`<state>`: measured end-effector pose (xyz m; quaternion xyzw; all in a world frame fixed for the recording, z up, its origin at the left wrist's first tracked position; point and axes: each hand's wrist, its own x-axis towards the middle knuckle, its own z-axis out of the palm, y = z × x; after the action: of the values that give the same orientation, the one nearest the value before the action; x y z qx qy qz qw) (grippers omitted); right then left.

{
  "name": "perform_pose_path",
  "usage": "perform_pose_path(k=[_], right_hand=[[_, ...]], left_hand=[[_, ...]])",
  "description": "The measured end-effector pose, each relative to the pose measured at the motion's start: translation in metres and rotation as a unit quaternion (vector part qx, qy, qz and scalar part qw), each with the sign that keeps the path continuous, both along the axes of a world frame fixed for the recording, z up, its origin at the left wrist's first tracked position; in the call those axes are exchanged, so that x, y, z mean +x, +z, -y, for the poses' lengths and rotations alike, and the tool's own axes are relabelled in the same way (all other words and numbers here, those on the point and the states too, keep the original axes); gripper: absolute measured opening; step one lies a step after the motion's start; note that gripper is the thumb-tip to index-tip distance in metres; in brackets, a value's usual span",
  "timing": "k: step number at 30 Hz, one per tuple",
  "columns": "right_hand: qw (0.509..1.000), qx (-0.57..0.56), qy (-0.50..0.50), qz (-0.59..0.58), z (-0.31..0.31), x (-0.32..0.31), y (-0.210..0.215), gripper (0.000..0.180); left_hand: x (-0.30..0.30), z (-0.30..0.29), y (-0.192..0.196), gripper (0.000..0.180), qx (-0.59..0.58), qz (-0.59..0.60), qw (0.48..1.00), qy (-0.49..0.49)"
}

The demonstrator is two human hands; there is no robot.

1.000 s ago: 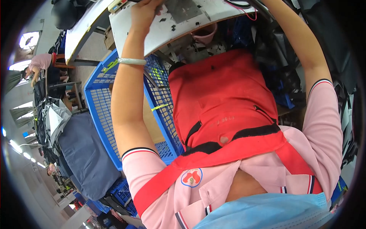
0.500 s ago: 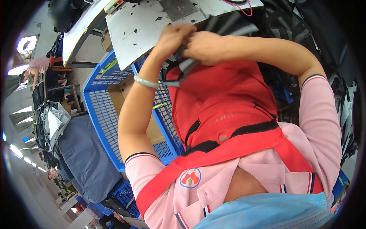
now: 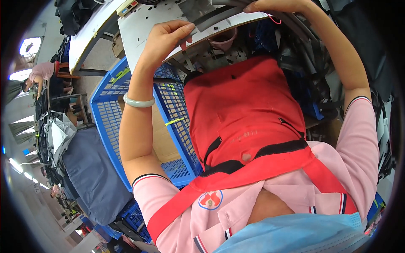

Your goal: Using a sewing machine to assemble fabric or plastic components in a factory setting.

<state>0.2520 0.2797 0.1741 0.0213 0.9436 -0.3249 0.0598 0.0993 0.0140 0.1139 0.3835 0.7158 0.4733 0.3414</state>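
A dark grey strip of fabric or webbing is stretched between my two hands, over the front edge of the white worktable. Its one end is pinched between the thumb and fingers of my left hand. Farther right and higher, my right hand has its fingers closed round the strip, partly cut off by the upper edge of the picture. More grey strips hang below and beside my right hand.
A blue plastic crate with cardboard inside stands left of my red apron. Under the table is a pinkish basin. Dark blue fabric lies piled at the left. Another person bends over at the far left.
My hands were close together over the apron, with blurred grey material at them. They have moved apart, left hand leftward and right hand up to the right, with the strip drawn out between them.
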Motion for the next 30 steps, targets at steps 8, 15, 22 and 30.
perform_pose_path(k=[8,15,22,30], right_hand=[[0.957,-0.211,0.163,-0.118,-0.057,-0.016,-0.016,0.043],[0.995,-0.092,-0.044,0.007,-0.057,-0.029,-0.014,0.037],[0.991,-0.107,-0.067,0.036,-0.058,-0.036,-0.005,0.037],[0.980,-0.168,-0.099,0.032,-0.064,-0.041,-0.006,0.031]], left_hand=[[-0.018,-0.033,-0.009,0.028,0.068,0.013,0.997,0.036],[-0.032,-0.056,-0.015,0.029,0.062,-0.147,0.983,0.086],[-0.047,-0.063,-0.016,0.029,0.061,-0.157,0.980,0.101],[-0.067,-0.070,-0.017,0.024,0.093,-0.123,0.986,0.056]])
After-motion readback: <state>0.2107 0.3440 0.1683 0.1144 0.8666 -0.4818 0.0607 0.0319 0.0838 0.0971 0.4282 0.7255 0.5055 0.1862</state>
